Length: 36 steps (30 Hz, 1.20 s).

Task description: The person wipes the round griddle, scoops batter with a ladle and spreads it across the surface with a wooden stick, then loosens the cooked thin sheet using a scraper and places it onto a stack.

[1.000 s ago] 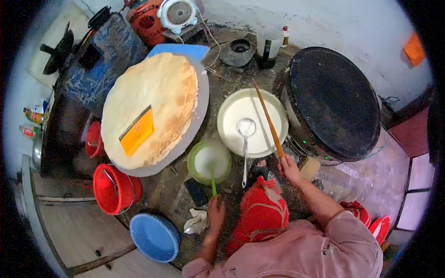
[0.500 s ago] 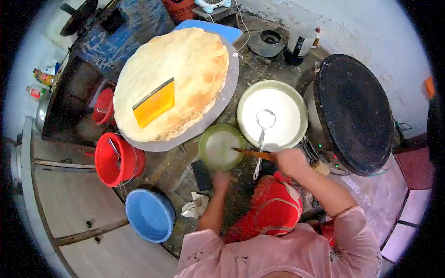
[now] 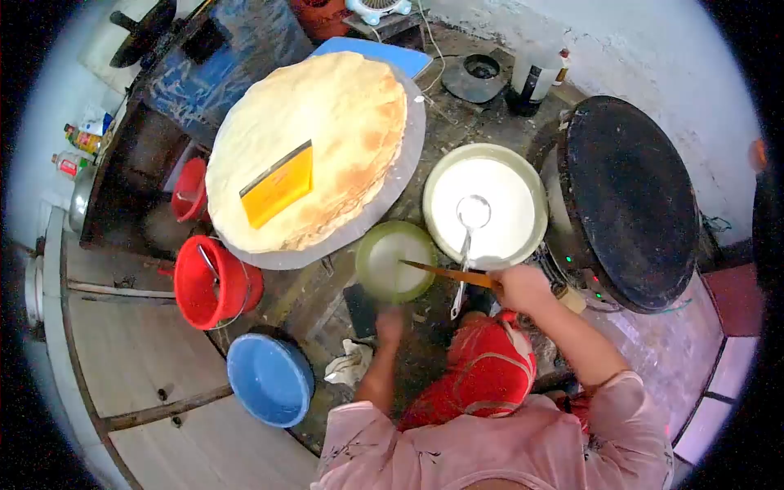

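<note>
Wooden stick (image 3: 457,275) is gripped by R hand (image 3: 523,287), tip in/over sm. green bowl (image 3: 361,260); L hand (image 3: 390,325), near side, blurred, finger grip can't be told.

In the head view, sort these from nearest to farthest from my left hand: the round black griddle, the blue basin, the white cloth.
From your left hand:
1. White cloth: close by, just down and to the left.
2. Blue basin: farther left, beyond the cloth.
3. Round black griddle: far over on the right side.

Marked wht wall (image 3: 653,65); pale panels (image 3: 139,351) w/ knobs (image 3: 162,394)
</note>
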### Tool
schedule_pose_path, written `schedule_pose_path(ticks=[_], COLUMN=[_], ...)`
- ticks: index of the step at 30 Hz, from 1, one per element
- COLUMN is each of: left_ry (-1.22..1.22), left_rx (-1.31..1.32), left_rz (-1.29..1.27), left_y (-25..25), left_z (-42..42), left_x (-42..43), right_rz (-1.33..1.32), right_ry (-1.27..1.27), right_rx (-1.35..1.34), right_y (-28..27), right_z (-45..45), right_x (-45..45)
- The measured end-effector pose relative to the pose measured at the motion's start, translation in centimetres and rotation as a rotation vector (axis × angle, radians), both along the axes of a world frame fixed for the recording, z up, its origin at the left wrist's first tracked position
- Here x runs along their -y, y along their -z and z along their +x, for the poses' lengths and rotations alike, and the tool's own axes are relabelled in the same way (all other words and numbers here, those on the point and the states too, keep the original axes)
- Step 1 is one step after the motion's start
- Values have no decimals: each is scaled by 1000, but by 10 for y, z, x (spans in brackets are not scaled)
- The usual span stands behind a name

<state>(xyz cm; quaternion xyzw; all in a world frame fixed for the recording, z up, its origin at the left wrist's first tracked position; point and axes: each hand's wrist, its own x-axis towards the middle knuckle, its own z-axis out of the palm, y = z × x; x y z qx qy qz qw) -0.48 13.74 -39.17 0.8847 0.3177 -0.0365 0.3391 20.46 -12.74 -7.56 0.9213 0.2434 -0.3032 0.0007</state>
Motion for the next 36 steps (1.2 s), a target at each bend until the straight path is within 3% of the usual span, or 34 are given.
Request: schedule_pose_path(ticks=[2, 5, 7, 9, 10, 11, 13, 14, 15, 17, 18, 19, 21, 22, 23, 25, 27, 28, 29, 30, 31, 32, 35, 36], left_ry=[75, 115, 189, 171, 266, 285, -217, -248, -374, -127, -283, -249, -212, -207, 116, 430, 905, 793, 783, 833, 592, 539, 354, 448], left_rx=[-72, 28, 174, 78, 23, 20, -200, -230, -160, -190, -203, -107, -98, -107, -16, 65, -182, -234, -319, -267, -391, -405, -308, -210], left_rz=[108, 614, 607, -197, -1033, -1033, -1613, -1806, -1688, -1899, -2014, -1640, -1217, -1214, -840, -443, 208, 219, 184, 244, 117, 157, 91, 136], left_y=[48, -80, -127, -86, -91, -98, -166, -163, -191, -124, -106, -127, -168, -147, -109, -111, -133, -157, -235, -189, -210, -251, -234, -204], left_z=[-8, 31, 64, 96, 123, 137, 158, 171, 180, 195, 197, 201, 224, 234, 247, 248, 226, 211, 197, 188, 197, 215, 259, 261], left_x=[-10, 33, 67, 81, 79, 85, 107, 109, 122, 103, 94, 96, 108, 106, 101, 106, 118, 121, 131, 93, 75, 88, 104, 109], right_rz=[111, 239, 259, 452, 428, 428, 616, 654, 657, 746, 786, 788, 968, 992, 994, 1132, 1121, 1101, 1107, 1088, 1073, 1056, 908, 916], right_ry=[38, 146, 222, 334, 506, 522, 628, 805, 817, 886, 891, 898, 1182, 1155, 1165, 1269, 1246, 1216, 1222, 1197, 1174, 1203, 1108, 1114], right_rx=[42, 114, 149, 213, 68, 78, 94, -43, -34, 2, 24, 31, -132, -166, -172, -258, -237, -212, -217, -180, -139, -139, -31, -32], right_y=[-19, -40, -40, -38, -54, -63, -70, -61, -60, -56, -55, -55, -56, -47, -45, -43, -48, -51, -51, -52, -52, -56, -31, -33], right_z=[-5, -21, -36, -55, -62, -70, -89, -99, -108, -122, -128, -132, -139, -141, -141, -138, -137, -135, -136, -138, -139, -139, -148, -147], right_x=[28, 69, 97, 126, 134, 145, 174, 192, 204, 222, 230, 233, 233, 241, 243, 239, 242, 244, 247, 250, 252, 253, 262, 262])
